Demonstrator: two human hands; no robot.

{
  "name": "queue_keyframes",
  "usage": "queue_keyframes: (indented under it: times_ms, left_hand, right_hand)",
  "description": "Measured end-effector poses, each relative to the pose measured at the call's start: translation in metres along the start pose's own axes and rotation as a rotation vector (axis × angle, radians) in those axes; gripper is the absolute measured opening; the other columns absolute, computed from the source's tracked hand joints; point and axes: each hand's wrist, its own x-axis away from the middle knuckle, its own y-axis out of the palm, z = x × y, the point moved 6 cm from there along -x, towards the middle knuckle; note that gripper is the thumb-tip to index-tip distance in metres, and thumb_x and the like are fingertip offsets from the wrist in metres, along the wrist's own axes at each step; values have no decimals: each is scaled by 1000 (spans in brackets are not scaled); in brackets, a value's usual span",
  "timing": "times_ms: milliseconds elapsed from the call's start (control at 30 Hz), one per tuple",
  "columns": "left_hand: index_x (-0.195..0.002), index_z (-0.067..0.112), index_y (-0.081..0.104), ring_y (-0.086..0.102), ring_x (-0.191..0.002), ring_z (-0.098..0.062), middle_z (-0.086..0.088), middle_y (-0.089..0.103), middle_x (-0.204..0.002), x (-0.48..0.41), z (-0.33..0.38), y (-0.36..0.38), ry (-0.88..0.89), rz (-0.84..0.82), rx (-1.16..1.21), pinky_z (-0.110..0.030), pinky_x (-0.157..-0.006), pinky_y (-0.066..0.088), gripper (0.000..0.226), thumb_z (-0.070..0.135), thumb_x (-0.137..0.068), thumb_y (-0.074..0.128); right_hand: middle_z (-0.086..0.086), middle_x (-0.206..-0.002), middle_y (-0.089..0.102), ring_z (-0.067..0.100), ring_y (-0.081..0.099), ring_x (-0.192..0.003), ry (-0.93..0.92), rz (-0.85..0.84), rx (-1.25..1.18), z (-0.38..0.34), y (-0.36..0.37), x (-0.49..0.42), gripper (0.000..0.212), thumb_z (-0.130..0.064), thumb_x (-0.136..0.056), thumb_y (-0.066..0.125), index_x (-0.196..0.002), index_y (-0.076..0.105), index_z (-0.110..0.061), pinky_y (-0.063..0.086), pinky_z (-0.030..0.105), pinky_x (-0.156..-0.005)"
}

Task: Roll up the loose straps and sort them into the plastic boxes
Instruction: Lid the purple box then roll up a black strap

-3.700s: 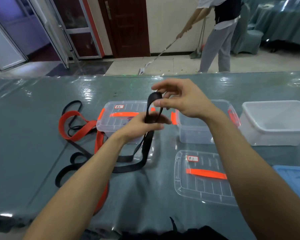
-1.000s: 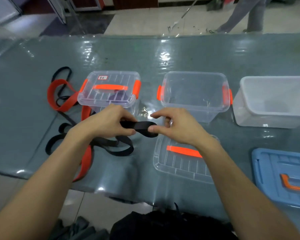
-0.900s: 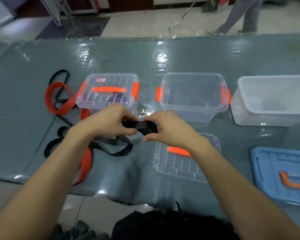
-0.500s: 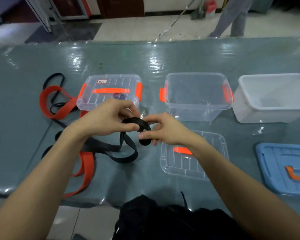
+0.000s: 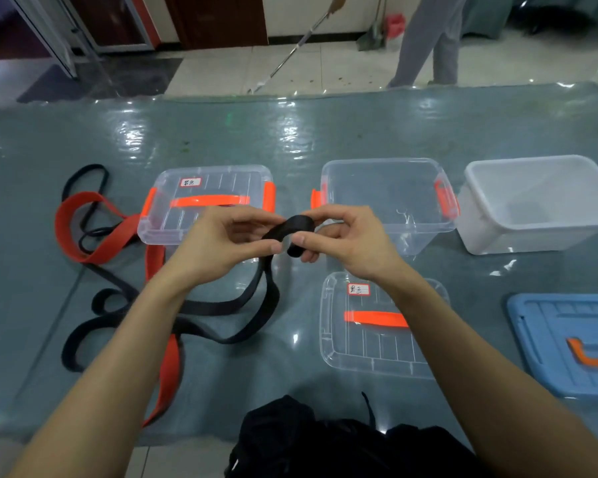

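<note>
**black strap (image 5: 290, 228) mid-roll above table (image 5: 325, 132)**

Left hand (image 5: 221, 246) pinches its flat run, right hand (image 5: 346, 243) pinches its curled end, above the gap between lidded box (image 5: 221, 181) and open box (image 5: 380, 162). Tail drops to bare table left of loose lid (image 5: 370, 353).

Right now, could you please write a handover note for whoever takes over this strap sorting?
Left hand pinches the black strap; right hand pinches its small started roll. The rest lies loose on the table, tangled with the orange strap. Open clear box and white box show no straps; the other clear box is lidded. Left: finish this roll, box it, then roll the orange strap.
</note>
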Motion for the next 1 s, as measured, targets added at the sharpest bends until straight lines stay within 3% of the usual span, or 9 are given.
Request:
queue_keyframes:
  times_ms: [200, 333, 433, 667, 800, 900, 1000]
  left_hand:
    - [-127, 11, 77, 79, -114, -20, -4, 83, -118, 13, -30, 28, -54, 226, 298, -27, -99, 61, 49, 9, -79, 86]
    - [-136, 6, 72, 75, -125, -27, -8, 79, -129, 16, -35, 34, -64, 249, 341, -36, -109, 58, 49, 8, -88, 80]
    - [-136, 5, 70, 75, -125, -25, -9, 80, -128, 14, -34, 27, -63, 255, 351, -32, -106, 59, 41, -2, -96, 74]
    - [-132, 10, 72, 78, -116, -34, -18, 80, -122, 13, -31, 33, -92, 336, 534, -43, -109, 59, 47, 16, -87, 82]
    - [-125, 14, 78, 78, -117, -32, -16, 82, -119, 13, -30, 30, -84, 353, 539, -38, -105, 60, 45, 17, -80, 87]
    - [-119, 11, 80, 80, -113, -27, -12, 83, -114, 12, -22, 15, -57, 294, 377, -34, -101, 62, 45, 15, -76, 90]
    - [-112, 17, 84, 82, -103, -21, -4, 85, -106, 9, -8, -2, -58, 138, 132, -30, -97, 63, 42, 17, -71, 95]
  right_hand:
    - [12, -91, 77, 37, 79, -76, -4, 130, -229, 19, -2, -5, 23, -9, -90, 83, -113, 80, -12, 64, 41, -78]
    - [14, -92, 76, 33, 77, -74, 28, 135, -277, 23, -3, -7, 21, -7, -93, 80, -114, 79, -8, 63, 39, -77]
    - [18, -95, 76, 29, 74, -72, 39, 138, -330, 22, 4, -10, 21, -5, -96, 77, -117, 77, -4, 63, 37, -77]
    - [25, -110, 72, 27, 77, -79, 19, 187, -432, 15, 15, -9, 17, -3, -100, 71, -116, 74, -6, 63, 35, -81]
    - [25, -114, 73, 30, 78, -85, 34, 142, -454, 20, 18, -3, 23, -8, -99, 73, -121, 71, -4, 63, 37, -85]
    - [22, -111, 75, 40, 79, -87, 95, 74, -319, 22, 12, 3, 28, -10, -93, 78, -119, 71, -2, 65, 43, -84]
    - [12, -97, 81, 39, 79, -83, 222, -33, 134, 18, -2, 7, 31, -17, -87, 89, -115, 76, -12, 64, 47, -83]
